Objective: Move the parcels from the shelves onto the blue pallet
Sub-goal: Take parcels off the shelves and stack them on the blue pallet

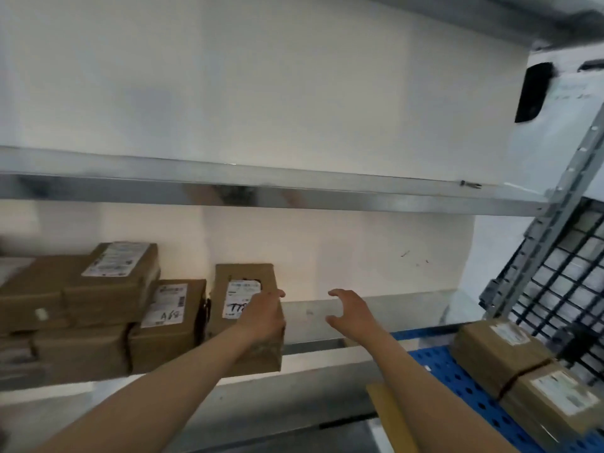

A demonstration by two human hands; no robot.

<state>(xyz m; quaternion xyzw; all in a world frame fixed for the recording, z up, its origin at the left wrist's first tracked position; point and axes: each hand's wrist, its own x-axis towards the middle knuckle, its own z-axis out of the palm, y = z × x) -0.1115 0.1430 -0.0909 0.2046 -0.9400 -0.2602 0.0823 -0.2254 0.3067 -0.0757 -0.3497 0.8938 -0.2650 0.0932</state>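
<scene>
Left hand (265, 317) lies on the face of the upright brown cardboard parcel with a white label (243, 276); finger curl can't be told. Right hand (351, 313) spread, just right, not touching. Parcel sits at the grey metal shelf's (313, 346) front. Likely stiff and light; clamp both sides.

Brown cardboard parcels, white labels. Stacked parcels (108, 289) on shelf (310, 358), left. End parcel (243, 282) beside them, left hand (263, 317) gripping. Two parcels (500, 354) on blue pallet (434, 367).
</scene>
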